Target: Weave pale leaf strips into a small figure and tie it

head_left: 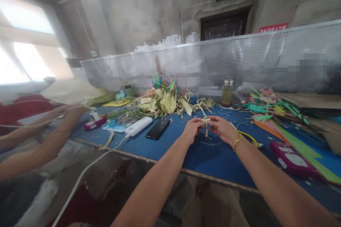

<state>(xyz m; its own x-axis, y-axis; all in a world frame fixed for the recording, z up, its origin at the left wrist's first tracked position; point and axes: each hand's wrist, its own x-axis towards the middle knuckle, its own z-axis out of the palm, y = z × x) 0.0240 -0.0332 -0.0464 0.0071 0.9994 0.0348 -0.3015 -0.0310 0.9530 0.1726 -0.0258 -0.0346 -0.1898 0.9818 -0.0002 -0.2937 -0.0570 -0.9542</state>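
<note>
Between my two hands, just above the blue table (170,150), is a small figure of pale dried husk strips (206,125). It looks like crossed, knotted strips, with one strip pointing up and a thin strand dangling below. My left hand (194,128) pinches its left side with thumb and forefinger. My right hand (221,127), with a gold bracelet (236,142) at the wrist, pinches its right side. A thin wire or thread loops on the table beneath. The fingertips partly hide the middle of the piece.
Left of my hands lie a black phone (158,128) and a white power bank (138,126) with a cable. Behind is a heap of husks (165,101). A glass bottle (227,93), coloured paper (295,149) and a purple box (291,158) stand rightward. Another person's arms (53,138) work at left.
</note>
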